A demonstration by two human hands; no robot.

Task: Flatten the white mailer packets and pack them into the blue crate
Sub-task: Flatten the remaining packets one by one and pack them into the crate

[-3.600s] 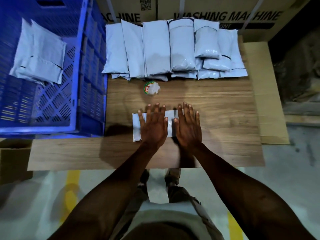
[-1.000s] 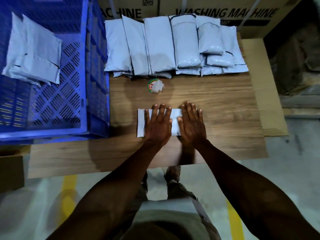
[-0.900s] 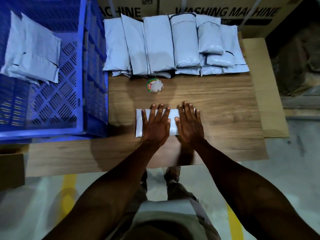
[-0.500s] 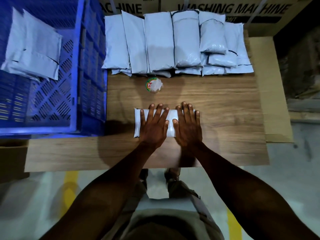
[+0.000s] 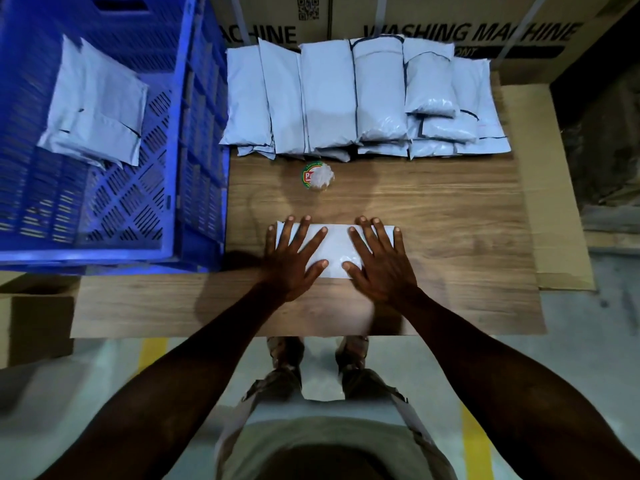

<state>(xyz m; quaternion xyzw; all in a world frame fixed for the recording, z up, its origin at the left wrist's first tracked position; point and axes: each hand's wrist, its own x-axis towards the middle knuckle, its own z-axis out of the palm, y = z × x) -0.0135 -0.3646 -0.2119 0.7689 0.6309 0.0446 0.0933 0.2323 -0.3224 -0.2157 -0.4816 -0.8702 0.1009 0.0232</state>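
1. Pressing down with both palms, a person flattens a white mailer packet [image 5: 334, 249] on the wooden desk [image 5: 450, 237]; the left hand [image 5: 294, 258] and right hand [image 5: 379, 259] lie splayed and flat, neither grip closed on anything.
2. The packet's long axis runs left to right under the hands, its left end nearer the blue crate [image 5: 173, 133], so the left hand looks better placed to carry it over.
3. Beyond, a small round container [image 5: 317, 176] stands before the row of waiting packets [image 5: 346, 98].
4. Packed mailers [image 5: 97, 105] already lie in the crate.
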